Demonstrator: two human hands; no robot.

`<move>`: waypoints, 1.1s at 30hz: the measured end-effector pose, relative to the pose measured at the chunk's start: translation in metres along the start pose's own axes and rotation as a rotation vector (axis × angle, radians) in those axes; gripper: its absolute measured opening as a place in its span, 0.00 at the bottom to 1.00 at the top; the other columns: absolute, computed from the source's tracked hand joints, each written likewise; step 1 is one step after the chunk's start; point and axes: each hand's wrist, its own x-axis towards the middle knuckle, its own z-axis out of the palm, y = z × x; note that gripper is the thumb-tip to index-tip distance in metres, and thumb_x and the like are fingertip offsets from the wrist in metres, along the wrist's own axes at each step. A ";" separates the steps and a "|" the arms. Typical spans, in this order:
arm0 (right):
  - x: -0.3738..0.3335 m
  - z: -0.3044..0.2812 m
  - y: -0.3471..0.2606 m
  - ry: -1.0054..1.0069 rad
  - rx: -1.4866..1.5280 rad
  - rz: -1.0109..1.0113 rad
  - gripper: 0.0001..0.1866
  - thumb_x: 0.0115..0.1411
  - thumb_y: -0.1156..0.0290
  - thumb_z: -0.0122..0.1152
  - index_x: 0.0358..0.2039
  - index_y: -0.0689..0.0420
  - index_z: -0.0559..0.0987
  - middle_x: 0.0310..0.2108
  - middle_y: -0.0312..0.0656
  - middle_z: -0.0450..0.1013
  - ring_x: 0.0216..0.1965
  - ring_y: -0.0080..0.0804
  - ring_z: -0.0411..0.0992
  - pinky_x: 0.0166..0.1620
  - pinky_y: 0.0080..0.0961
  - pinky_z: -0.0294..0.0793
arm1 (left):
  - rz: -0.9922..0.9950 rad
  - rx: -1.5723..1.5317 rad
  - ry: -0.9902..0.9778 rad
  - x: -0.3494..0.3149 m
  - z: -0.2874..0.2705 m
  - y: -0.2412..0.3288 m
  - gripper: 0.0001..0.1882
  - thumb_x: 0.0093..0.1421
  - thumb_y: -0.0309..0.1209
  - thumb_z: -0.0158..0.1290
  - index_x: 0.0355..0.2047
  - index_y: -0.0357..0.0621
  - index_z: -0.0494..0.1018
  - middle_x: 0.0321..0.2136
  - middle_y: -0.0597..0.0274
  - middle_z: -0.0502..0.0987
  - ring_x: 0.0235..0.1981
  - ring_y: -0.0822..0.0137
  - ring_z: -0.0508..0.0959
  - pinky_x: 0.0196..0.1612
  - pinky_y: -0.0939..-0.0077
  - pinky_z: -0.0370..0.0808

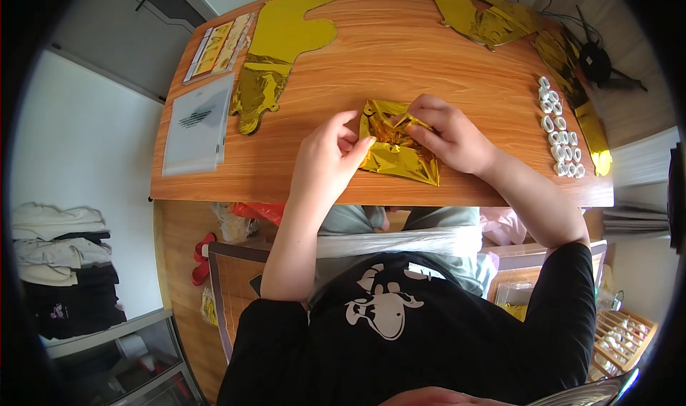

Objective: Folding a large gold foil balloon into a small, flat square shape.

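Observation:
A folded gold foil balloon [400, 162] lies crinkled near the table's front edge, between my hands. My right hand [454, 136] is closed on its upper right part, pinching a fold of foil between thumb and fingers. At the balloon's left edge, my left hand [332, 149] has its thumb tip against the foil. The left index finger stretches away from that thumb, and the other fingers are loosely curled and partly hidden.
Flat gold foil balloons lie at the table's back left [289, 38] and back right [493, 20]. Clear plastic bags [196, 131] sit at left, below printed packets [218, 47]. Small white ribbon rolls [561, 138] line the right, near a black device [595, 62].

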 end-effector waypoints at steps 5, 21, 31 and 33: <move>0.002 -0.005 0.011 0.064 0.344 0.176 0.14 0.76 0.68 0.51 0.45 0.67 0.78 0.43 0.43 0.72 0.47 0.33 0.70 0.53 0.28 0.68 | -0.164 -0.093 -0.166 0.021 0.002 0.011 0.30 0.59 0.32 0.68 0.60 0.37 0.73 0.37 0.51 0.85 0.31 0.63 0.84 0.35 0.68 0.81; 0.003 -0.002 0.015 0.155 0.774 0.434 0.20 0.79 0.60 0.48 0.58 0.63 0.76 0.49 0.36 0.79 0.49 0.19 0.74 0.54 0.20 0.73 | 0.127 0.150 -0.025 0.026 0.027 0.009 0.27 0.60 0.26 0.62 0.61 0.48 0.73 0.44 0.58 0.86 0.36 0.58 0.84 0.42 0.64 0.81; 0.004 0.004 0.021 0.236 0.816 0.387 0.21 0.79 0.59 0.48 0.58 0.63 0.76 0.50 0.35 0.78 0.51 0.19 0.73 0.56 0.21 0.72 | 0.504 0.498 -0.021 0.026 0.029 0.005 0.34 0.61 0.23 0.56 0.69 0.49 0.64 0.34 0.60 0.82 0.40 0.58 0.81 0.47 0.60 0.77; 0.004 0.003 0.020 0.212 0.762 0.377 0.21 0.79 0.60 0.47 0.58 0.63 0.76 0.50 0.36 0.78 0.51 0.19 0.73 0.57 0.21 0.72 | 0.504 0.538 -0.037 0.025 0.028 0.006 0.34 0.61 0.23 0.55 0.69 0.48 0.64 0.34 0.59 0.81 0.39 0.57 0.81 0.46 0.60 0.77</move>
